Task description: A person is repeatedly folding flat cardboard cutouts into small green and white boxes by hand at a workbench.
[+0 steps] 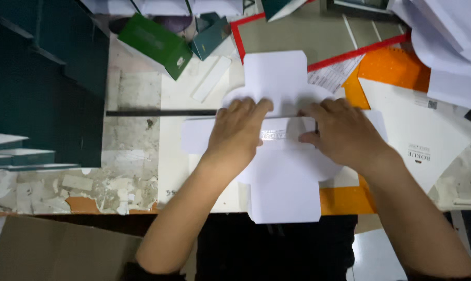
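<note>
My left hand (237, 131) & right hand (343, 132) lie flat, fingers together, pressing the white card blank (283, 182) on the table (131, 99); blank's under both palms.

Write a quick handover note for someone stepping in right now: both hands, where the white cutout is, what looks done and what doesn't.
Left hand: palm down, pressing flat on the white cross-shaped card cutout.
Right hand: also flat on it, fingertips at a narrow strip laid across the middle.
The cutout lies flat on the worktable, near flap overhanging the edge.
Done: the strip looks laid in place.
Left: all flaps still lie flat, none folded up.
Nearby: green box, dark green stack, orange sheet.
</note>
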